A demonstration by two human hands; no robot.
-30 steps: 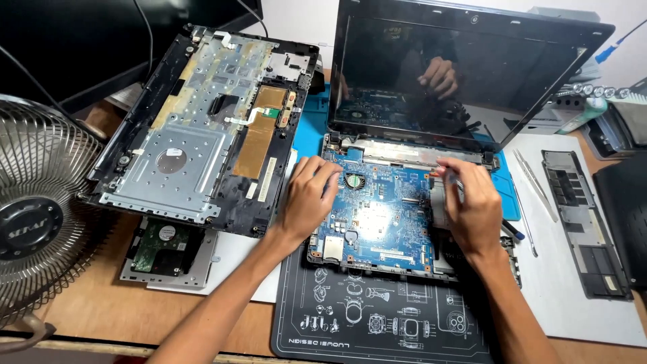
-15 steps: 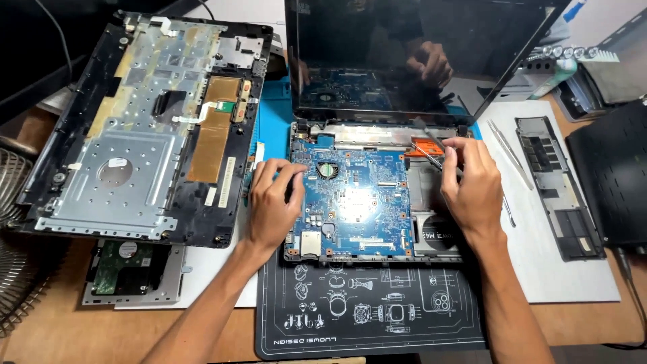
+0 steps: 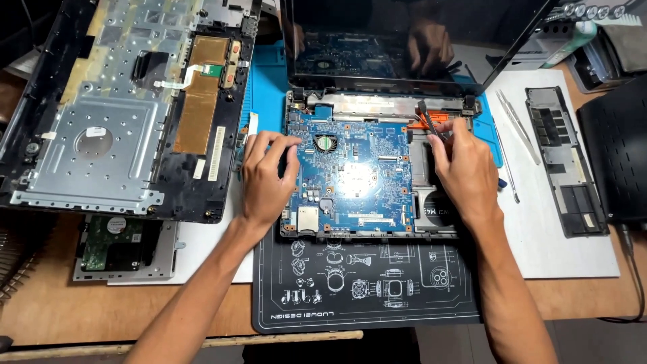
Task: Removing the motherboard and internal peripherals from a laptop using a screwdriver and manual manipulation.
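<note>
While the left hand (image 3: 266,178) rests with curled fingers on the left edge of the blue laptop motherboard (image 3: 350,178), the right hand (image 3: 465,168) pinches a thin dark tool (image 3: 431,121) at the board's upper right corner. Beyond its fingertips lies an orange strip (image 3: 435,121).

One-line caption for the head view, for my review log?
Left hand steadies an opened laptop's blue motherboard; right hand works a dark tool near its top edge.

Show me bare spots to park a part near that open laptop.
Free: white sheet below the black cover panel, right of the right hand; black mat in front of the blue motherboard. Crowded: left side, with palmrest shell and hard drive.
</note>
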